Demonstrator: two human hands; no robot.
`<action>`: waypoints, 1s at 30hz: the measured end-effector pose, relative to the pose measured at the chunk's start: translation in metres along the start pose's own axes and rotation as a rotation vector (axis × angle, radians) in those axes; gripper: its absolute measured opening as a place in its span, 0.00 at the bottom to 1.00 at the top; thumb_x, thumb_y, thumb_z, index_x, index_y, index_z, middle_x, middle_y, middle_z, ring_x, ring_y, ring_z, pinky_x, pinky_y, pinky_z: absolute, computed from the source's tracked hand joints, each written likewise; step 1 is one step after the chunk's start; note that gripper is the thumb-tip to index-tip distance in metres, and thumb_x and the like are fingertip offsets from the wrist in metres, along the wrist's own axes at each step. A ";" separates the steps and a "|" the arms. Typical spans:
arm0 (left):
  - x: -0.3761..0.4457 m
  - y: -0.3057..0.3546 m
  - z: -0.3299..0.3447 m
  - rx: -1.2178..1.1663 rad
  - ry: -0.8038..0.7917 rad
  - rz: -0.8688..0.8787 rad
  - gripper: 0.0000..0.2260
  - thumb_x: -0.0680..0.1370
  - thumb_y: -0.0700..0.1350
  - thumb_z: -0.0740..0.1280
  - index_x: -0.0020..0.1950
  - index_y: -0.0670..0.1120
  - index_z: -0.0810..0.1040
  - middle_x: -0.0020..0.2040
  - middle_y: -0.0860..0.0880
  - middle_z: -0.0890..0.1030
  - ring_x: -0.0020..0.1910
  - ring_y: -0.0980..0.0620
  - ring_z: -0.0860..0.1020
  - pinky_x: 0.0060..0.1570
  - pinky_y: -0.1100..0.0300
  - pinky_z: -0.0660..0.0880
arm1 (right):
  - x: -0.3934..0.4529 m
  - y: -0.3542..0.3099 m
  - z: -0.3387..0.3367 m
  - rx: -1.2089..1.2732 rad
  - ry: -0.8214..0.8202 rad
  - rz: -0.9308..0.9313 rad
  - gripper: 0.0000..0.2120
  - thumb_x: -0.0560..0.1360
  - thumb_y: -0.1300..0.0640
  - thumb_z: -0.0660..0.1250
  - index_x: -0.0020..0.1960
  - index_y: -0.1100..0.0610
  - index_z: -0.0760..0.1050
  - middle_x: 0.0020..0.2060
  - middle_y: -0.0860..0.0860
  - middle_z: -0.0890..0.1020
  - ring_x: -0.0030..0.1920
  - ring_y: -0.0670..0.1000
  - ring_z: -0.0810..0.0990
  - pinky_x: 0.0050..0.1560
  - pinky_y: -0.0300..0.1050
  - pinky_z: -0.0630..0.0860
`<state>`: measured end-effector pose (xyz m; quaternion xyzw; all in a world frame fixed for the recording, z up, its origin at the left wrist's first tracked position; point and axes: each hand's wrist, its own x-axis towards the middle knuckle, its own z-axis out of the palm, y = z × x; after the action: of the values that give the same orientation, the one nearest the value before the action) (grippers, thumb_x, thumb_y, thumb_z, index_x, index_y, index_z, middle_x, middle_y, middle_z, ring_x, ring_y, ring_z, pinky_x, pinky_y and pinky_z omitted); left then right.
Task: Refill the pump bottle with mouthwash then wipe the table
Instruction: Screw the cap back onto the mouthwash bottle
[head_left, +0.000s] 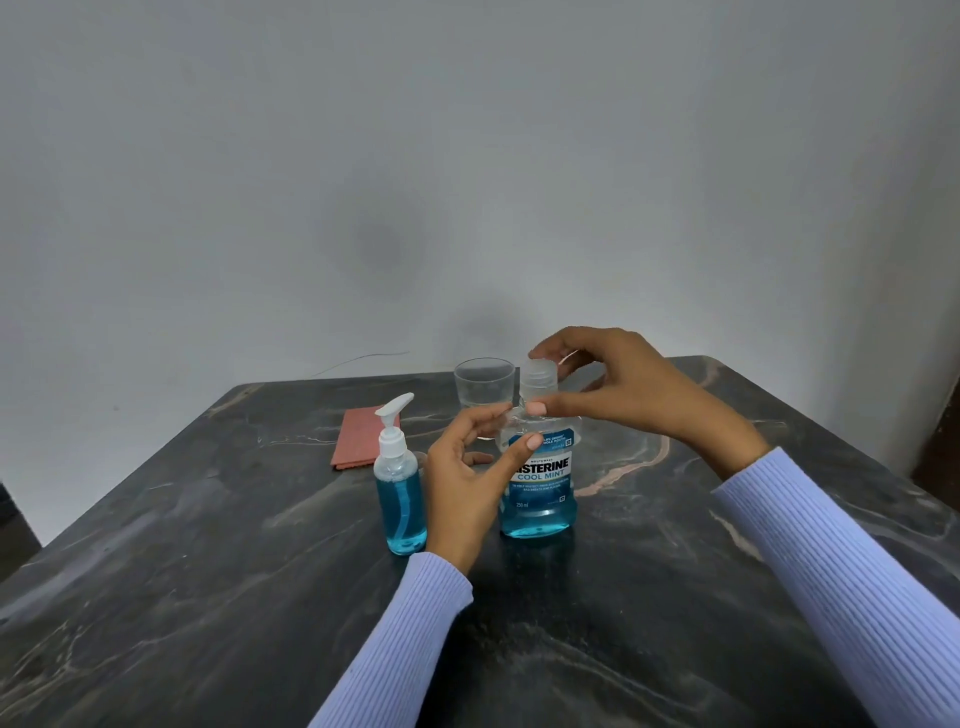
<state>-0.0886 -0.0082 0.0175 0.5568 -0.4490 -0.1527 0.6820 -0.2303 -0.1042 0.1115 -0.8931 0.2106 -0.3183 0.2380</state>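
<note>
The clear mouthwash bottle (541, 501), about a third full of blue liquid, stands upright at the table's middle. My left hand (461, 486) grips its shoulder, thumb on the blue label and fingers curled round the left side. My right hand (634, 387) reaches in from the right and pinches the translucent cap (537, 378), index finger on top and thumb at its base. The cap sits on the neck. To the left stands the pump bottle (400, 514), upright, white pump on, blue liquid filling its lower two thirds.
A clear drinking glass (483, 387) stands just behind the mouthwash bottle. A folded pink cloth (358, 439) lies flat behind and left of the pump bottle. The dark marble table (208, 571) meets a plain wall at the back; its right edge is close.
</note>
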 end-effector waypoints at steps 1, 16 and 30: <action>0.000 0.000 0.000 -0.001 -0.003 -0.002 0.16 0.69 0.47 0.75 0.55 0.51 0.78 0.55 0.52 0.82 0.55 0.55 0.79 0.53 0.57 0.78 | -0.001 0.000 -0.001 0.052 -0.020 0.018 0.23 0.66 0.49 0.75 0.60 0.48 0.76 0.54 0.42 0.80 0.52 0.38 0.78 0.47 0.33 0.78; 0.000 0.003 0.000 -0.013 0.001 -0.020 0.16 0.69 0.47 0.75 0.55 0.52 0.77 0.56 0.52 0.82 0.55 0.57 0.79 0.50 0.65 0.76 | -0.010 0.003 0.009 0.381 0.067 0.064 0.22 0.67 0.62 0.75 0.61 0.54 0.77 0.49 0.49 0.84 0.51 0.44 0.82 0.51 0.35 0.78; 0.000 0.002 0.000 -0.022 0.010 -0.009 0.15 0.68 0.48 0.75 0.53 0.52 0.78 0.54 0.53 0.82 0.54 0.57 0.79 0.48 0.66 0.76 | -0.014 0.000 0.027 0.296 0.241 0.087 0.21 0.64 0.55 0.78 0.55 0.54 0.78 0.44 0.46 0.83 0.44 0.39 0.81 0.45 0.31 0.77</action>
<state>-0.0893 -0.0073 0.0191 0.5519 -0.4412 -0.1582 0.6897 -0.2223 -0.0891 0.0868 -0.7938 0.2268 -0.4399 0.3534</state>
